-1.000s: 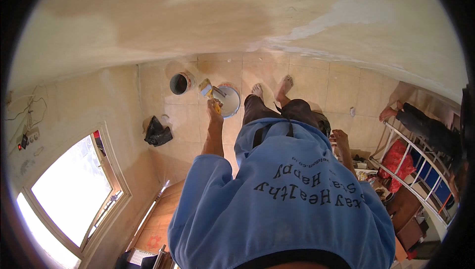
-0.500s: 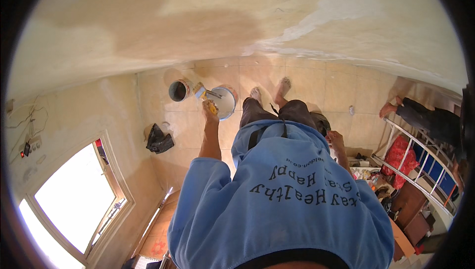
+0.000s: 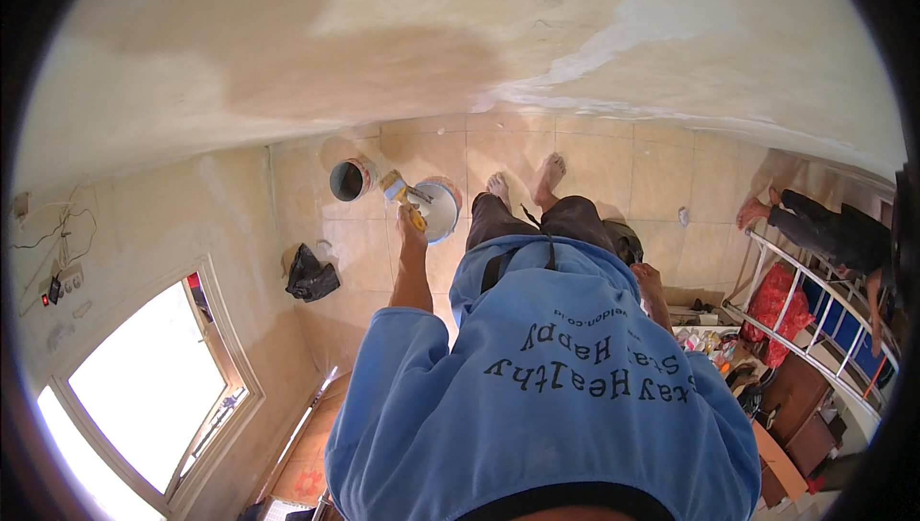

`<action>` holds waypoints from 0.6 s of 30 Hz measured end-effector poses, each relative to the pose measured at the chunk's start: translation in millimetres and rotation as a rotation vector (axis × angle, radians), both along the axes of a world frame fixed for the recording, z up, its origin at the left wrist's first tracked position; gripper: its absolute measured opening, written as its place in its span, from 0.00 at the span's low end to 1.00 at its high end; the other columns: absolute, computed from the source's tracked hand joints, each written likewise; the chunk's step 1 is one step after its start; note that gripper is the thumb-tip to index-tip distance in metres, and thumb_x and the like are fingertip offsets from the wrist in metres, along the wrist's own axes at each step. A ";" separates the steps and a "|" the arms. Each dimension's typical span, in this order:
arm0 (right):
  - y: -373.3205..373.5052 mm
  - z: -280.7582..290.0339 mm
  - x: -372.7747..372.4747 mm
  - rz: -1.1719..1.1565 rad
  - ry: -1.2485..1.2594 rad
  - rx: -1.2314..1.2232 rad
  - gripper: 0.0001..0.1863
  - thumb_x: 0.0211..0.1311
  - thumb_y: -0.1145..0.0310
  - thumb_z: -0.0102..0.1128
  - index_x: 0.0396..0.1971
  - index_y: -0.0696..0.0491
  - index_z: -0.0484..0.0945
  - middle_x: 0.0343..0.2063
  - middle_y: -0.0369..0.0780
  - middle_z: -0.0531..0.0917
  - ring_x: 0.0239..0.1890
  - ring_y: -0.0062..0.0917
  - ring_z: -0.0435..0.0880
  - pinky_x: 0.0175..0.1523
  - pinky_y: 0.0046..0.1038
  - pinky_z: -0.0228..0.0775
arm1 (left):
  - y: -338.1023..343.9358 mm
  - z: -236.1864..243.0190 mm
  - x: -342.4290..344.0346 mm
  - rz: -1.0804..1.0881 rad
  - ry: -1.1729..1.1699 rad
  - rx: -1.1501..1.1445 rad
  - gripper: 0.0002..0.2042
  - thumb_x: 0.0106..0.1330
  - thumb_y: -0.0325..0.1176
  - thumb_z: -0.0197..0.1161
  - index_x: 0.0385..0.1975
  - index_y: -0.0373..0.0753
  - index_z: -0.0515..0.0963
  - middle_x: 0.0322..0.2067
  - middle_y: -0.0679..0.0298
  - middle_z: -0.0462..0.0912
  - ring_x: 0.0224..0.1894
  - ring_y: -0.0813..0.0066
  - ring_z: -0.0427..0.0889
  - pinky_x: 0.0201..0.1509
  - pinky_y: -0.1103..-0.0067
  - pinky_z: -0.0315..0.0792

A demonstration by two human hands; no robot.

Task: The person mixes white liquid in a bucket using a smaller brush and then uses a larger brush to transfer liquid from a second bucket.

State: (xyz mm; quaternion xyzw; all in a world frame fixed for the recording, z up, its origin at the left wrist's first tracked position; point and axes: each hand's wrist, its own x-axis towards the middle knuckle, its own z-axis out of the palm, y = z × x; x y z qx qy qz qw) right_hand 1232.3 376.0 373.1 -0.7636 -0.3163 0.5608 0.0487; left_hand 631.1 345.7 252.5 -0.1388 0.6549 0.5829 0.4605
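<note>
My left hand (image 3: 410, 222) is closed around the yellow handle of a wide paintbrush (image 3: 394, 186), its bristles pointing toward the wall. Just right of the brush stands a white bucket (image 3: 443, 224) with a blue rim and pale liquid inside. A dark-handled tool (image 3: 422, 196) leans at the bucket's near left side, its kind unclear. To the left is a second bucket (image 3: 347, 180), dark inside. Beside my right hip hangs my right hand (image 3: 649, 279); its fingers are mostly hidden, and nothing shows in it.
A patchy wall (image 3: 402, 51) rises ahead. On the tiled floor (image 3: 585, 224) lies a black plastic bag (image 3: 310, 275). A window (image 3: 149, 377) is at left. On the right are a white metal rail (image 3: 800, 320), a red bag (image 3: 776, 302), clutter and another person (image 3: 834, 233).
My right hand has dropped slightly closer to my hip. The left hand and brush have barely shifted. At the right, the other person has leaned, and an arm now reaches down by the rail.
</note>
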 end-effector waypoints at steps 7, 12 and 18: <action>4.8 7.7 -6.2 0.061 -0.038 0.011 0.13 0.67 0.60 0.54 0.45 0.50 0.80 0.32 0.34 0.84 0.31 0.19 0.81 0.34 0.30 0.73 | -16.0 -1.1 0.1 -0.037 -0.006 -0.008 0.16 0.61 0.47 0.59 0.33 0.39 0.76 0.22 0.65 0.72 0.20 0.72 0.72 0.24 0.76 0.69; 9.5 10.8 -11.8 0.073 -0.063 0.002 0.13 0.67 0.60 0.55 0.45 0.49 0.80 0.31 0.35 0.84 0.31 0.20 0.81 0.33 0.30 0.74 | -23.7 -0.6 2.3 -0.027 -0.010 0.007 0.15 0.61 0.47 0.59 0.33 0.39 0.76 0.22 0.64 0.73 0.20 0.72 0.72 0.24 0.75 0.70; 9.8 2.4 -2.9 0.057 -0.042 0.017 0.13 0.67 0.60 0.55 0.45 0.49 0.80 0.31 0.35 0.84 0.30 0.20 0.81 0.33 0.31 0.76 | -27.4 -2.7 9.7 0.006 -0.023 -0.027 0.16 0.62 0.47 0.58 0.34 0.38 0.76 0.22 0.64 0.73 0.21 0.72 0.72 0.24 0.75 0.70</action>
